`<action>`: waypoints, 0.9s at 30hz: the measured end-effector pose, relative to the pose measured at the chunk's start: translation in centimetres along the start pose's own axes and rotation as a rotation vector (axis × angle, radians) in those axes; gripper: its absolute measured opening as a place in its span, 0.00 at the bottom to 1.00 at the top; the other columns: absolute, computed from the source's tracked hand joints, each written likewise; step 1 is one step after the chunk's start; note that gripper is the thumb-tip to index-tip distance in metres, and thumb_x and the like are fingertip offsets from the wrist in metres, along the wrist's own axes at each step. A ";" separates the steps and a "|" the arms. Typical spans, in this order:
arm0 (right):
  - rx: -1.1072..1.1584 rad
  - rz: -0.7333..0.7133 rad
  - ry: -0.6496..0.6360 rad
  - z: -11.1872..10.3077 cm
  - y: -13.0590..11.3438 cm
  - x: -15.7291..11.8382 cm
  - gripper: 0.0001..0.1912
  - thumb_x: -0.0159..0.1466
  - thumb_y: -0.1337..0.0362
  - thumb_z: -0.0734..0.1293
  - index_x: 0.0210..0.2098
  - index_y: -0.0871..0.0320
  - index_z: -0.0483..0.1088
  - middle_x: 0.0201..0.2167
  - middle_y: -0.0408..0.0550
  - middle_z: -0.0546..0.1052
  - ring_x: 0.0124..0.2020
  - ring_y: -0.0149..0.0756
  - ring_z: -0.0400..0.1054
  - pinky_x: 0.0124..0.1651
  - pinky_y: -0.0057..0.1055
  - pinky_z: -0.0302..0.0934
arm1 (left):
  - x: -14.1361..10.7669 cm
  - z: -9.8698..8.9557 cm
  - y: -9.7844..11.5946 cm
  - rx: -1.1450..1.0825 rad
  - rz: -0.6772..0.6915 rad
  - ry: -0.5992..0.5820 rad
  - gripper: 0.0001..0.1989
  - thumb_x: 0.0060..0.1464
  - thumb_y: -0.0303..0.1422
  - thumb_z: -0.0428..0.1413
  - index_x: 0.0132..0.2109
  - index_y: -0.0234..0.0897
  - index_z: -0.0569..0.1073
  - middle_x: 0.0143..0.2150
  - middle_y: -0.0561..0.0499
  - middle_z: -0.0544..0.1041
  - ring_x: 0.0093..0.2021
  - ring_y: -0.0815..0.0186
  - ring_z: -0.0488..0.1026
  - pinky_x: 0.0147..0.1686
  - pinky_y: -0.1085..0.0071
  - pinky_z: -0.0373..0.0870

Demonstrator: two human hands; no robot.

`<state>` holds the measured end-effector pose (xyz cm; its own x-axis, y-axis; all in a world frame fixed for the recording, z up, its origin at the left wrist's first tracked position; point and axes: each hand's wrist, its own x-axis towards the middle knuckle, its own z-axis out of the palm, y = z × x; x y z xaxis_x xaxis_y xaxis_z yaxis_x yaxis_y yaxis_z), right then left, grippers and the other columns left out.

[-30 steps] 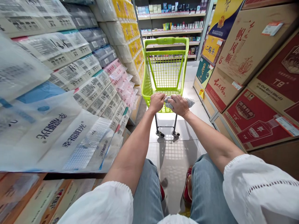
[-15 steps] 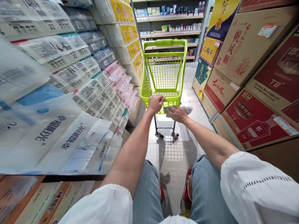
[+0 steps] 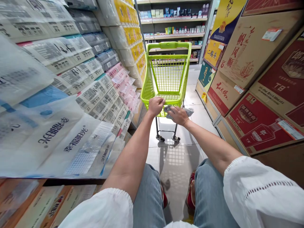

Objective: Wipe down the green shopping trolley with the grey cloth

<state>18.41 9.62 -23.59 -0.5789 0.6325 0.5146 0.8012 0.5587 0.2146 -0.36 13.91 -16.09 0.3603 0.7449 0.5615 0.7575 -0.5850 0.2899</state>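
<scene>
A lime-green shopping cart (image 3: 168,74) stands in the aisle in front of me, its basket showing nothing inside. My left hand (image 3: 156,106) is closed round the near upper edge of the basket. Just right of it, my right hand (image 3: 178,115) is closed on a grey-and-white striped cloth (image 3: 189,111), pressed against the near side of the cart. Part of the cloth sticks out on both sides of this hand. The cart's black legs and wheels (image 3: 176,138) rest on the tiles.
Stacked plastic-wrapped paper packs (image 3: 90,91) rise close on the left, with yellow-and-white packs (image 3: 130,34) farther back. Liquor cartons (image 3: 258,122) line the right side on a low ledge. Shelves of bottles and boxes (image 3: 175,19) stand beyond the cart.
Both hands have shifted slightly to the left, the striped cloth moving along with the right one. The lower part of the cart has also swung slightly left.
</scene>
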 end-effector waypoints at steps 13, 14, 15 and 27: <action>0.113 0.114 0.180 -4.9 1.7 2.9 0.17 0.61 0.62 0.60 0.48 0.57 0.68 0.50 0.53 0.68 0.50 0.44 0.59 0.49 0.37 0.57 | -0.3 -0.9 0.6 0.048 -0.084 -0.011 0.16 0.59 0.37 0.45 0.30 0.38 0.73 0.33 0.47 0.77 0.36 0.62 0.70 0.38 0.64 0.60; 0.131 0.146 0.211 -5.5 1.8 3.2 0.17 0.61 0.61 0.60 0.48 0.57 0.68 0.50 0.54 0.68 0.51 0.45 0.59 0.50 0.37 0.57 | -0.3 -0.9 0.9 0.075 -0.091 0.003 0.16 0.59 0.37 0.45 0.29 0.38 0.73 0.33 0.47 0.77 0.36 0.61 0.70 0.39 0.63 0.60; 0.147 0.178 0.237 -5.9 1.9 3.4 0.18 0.60 0.61 0.61 0.49 0.58 0.68 0.51 0.54 0.67 0.52 0.45 0.59 0.50 0.37 0.57 | -0.3 -0.8 1.3 0.107 -0.090 0.021 0.17 0.60 0.36 0.45 0.28 0.38 0.72 0.32 0.46 0.77 0.37 0.60 0.70 0.41 0.61 0.59; 0.259 0.403 0.242 -5.5 1.7 4.5 0.18 0.62 0.59 0.60 0.48 0.59 0.69 0.42 0.54 0.73 0.44 0.47 0.62 0.47 0.39 0.58 | 0.4 2.5 3.0 0.058 -0.090 0.021 0.15 0.60 0.33 0.44 0.26 0.39 0.65 0.31 0.47 0.75 0.36 0.60 0.68 0.40 0.62 0.58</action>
<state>17.97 10.45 -16.37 -0.1571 0.6994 0.6972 0.8714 0.4304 -0.2353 3.46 13.28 -16.93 0.2782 0.7866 0.5513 0.8170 -0.4956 0.2949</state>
